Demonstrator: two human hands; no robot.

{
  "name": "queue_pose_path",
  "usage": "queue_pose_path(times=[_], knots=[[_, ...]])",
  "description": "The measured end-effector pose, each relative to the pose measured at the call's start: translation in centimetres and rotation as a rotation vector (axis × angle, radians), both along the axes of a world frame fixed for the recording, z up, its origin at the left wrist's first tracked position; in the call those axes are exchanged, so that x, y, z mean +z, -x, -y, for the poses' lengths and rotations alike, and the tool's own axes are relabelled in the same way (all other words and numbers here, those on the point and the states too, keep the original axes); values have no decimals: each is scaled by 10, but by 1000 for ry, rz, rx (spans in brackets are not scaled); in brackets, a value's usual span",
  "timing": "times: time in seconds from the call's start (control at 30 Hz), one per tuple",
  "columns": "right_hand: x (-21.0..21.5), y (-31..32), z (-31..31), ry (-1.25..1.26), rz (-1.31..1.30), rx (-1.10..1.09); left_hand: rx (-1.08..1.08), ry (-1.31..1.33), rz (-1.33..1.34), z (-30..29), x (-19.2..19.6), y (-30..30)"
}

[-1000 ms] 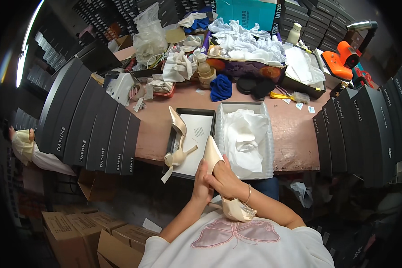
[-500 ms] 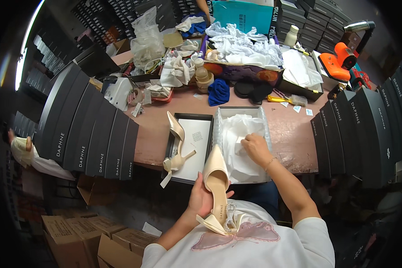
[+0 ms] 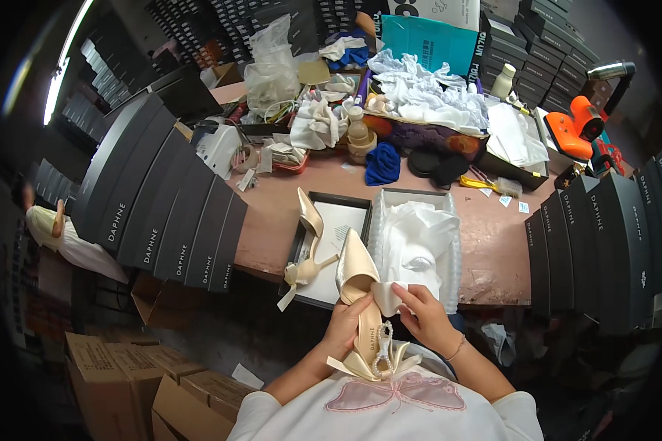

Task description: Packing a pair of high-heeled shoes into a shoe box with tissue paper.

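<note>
Cluttered pinkish surface [image 3: 493, 242] under dim storeroom light, walled by rows of dark shoe boxes [image 3: 165, 213] on both sides. Cream pointed shoe [image 3: 362, 294] held toe-up over the lap, near the surface's front edge, bow and pearl strap hanging at the heel end. Left hand [image 3: 343, 323] clenched around the shoe's middle from the side. Right hand [image 3: 418, 312] pinching a wad of white tissue paper [image 3: 387, 292] at the shoe's opening, grip closed on the paper. Looks like stuffing just begun: paper touching the mouth, not yet pushed into the toe. Matching shoe [image 3: 307, 242] lying just beside, on the upturned box lid [image 3: 338, 220], seemingly waiting its turn. Open box [image 3: 449, 213] lined with crumpled white paper, nothing yet packed inside. Farther back, heaps of white paper, a blue cloth [image 3: 382, 163], an orange tool [image 3: 577, 125]. Most of the packing seemingly left.
</note>
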State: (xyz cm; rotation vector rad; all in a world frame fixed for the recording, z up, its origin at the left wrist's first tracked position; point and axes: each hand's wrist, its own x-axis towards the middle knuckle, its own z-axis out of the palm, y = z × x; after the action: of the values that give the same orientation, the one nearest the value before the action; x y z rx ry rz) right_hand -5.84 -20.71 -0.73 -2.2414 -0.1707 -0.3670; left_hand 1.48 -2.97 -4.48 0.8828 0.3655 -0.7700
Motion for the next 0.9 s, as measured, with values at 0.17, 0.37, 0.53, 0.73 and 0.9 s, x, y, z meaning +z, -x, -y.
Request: queue_pose_path(times=[0.17,0.37,0.53,0.73,0.9], knots=[[9,-14,3,266,-29,151,32,19,-57,-4,1,-6],[13,-27,5,439,365,80,-66,-41,-5,-8,-4,-4],[4,-20,-1,498,146,354,100,8,-30,-3,-6,-9],[10,-29,3,85,300,-168,19,154,-92,-6,9,-5],[-11,-19,-28,183,155,163,55,155,33,2,5,-8]])
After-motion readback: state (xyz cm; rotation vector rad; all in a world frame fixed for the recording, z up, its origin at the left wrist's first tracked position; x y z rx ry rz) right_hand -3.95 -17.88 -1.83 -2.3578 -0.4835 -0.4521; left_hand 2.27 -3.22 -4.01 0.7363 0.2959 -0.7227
